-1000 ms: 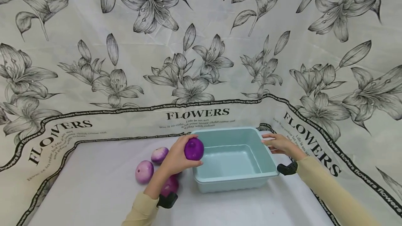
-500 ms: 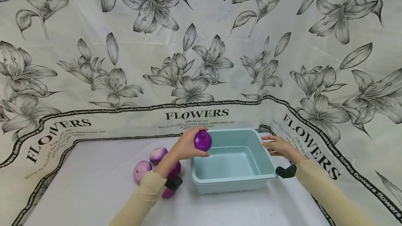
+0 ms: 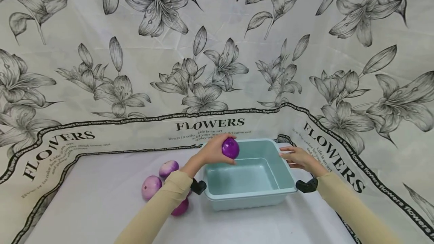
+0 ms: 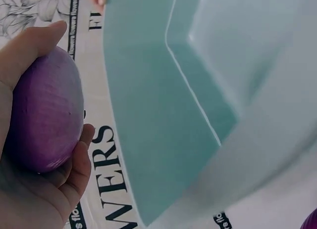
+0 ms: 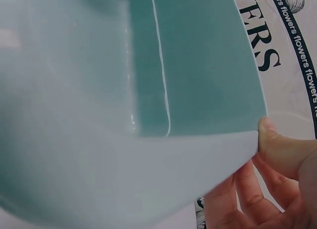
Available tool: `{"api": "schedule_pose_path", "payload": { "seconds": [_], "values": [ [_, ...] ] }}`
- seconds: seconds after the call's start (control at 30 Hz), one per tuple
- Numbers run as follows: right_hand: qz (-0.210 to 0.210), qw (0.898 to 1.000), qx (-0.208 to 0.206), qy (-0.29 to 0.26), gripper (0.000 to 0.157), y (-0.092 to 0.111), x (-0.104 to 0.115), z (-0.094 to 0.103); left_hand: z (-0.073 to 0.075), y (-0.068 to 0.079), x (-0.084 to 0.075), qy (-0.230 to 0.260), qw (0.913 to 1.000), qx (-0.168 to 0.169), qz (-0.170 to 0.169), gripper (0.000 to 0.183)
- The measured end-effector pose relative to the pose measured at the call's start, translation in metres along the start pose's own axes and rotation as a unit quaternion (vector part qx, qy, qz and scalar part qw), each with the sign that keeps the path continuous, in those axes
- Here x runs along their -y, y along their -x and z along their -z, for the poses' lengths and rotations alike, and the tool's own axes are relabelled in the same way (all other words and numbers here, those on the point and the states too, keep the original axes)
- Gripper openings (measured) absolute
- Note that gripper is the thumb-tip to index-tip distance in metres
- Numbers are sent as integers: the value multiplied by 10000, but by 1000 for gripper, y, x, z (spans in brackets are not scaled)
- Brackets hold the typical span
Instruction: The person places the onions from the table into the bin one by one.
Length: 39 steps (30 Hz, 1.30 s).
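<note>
In the head view my left hand grips a purple onion above the left part of a light blue plastic bin. The left wrist view shows thumb and fingers wrapped about this onion, beside the bin's teal inner wall. On the bin's right side, my right hand holds the rim. Seen from the right wrist, the thumb lies at the rim's corner and the other fingers sit beneath it, outside the wall. No onion shows inside the bin.
Left of the bin, several more onions lie on the white tablecloth: a pale one, a purple-and-white one and a darker one, partly behind my left forearm. A flower-printed curtain stands behind and along both sides.
My left hand has carried the onion rightward, from the bin's left rim to over its interior. The right hand has kept its hold on the rim.
</note>
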State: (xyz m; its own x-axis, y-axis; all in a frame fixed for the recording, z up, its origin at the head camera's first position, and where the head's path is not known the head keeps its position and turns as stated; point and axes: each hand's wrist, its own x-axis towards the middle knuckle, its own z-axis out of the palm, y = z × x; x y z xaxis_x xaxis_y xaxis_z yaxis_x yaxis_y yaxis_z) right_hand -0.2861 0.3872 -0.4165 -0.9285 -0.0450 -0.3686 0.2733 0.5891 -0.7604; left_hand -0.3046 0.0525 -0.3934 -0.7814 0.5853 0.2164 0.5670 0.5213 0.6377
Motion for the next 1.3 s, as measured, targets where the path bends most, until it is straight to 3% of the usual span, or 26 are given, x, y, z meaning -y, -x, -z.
{"api": "schedule_pose_path", "payload": {
  "seconds": [0.4, 0.57, 0.7, 1.03, 1.3],
  "values": [
    [18, 10000, -69, -65, 61, -1, -1, 1, -28, -29, -3, 66, 9997, 46, 250, 84],
    [-11, 9999, -117, -25, 59, 2, -2, 0, -42, -36, -2, -77, 9986, 393, 338, 83],
    [-65, 9997, -237, 50, 57, 3, 1, -3, -53, -39, -2, -250, 9963, 714, 416, 83],
    [-97, 9988, -459, 126, 54, -2, 8, -6, -71, -43, 0, -507, 9919, 994, 601, 80],
    [-186, 9988, -430, 124, 54, 5, 6, -5, -89, -44, 8, -434, 9848, 1266, 1102, 79]
  ]
}}
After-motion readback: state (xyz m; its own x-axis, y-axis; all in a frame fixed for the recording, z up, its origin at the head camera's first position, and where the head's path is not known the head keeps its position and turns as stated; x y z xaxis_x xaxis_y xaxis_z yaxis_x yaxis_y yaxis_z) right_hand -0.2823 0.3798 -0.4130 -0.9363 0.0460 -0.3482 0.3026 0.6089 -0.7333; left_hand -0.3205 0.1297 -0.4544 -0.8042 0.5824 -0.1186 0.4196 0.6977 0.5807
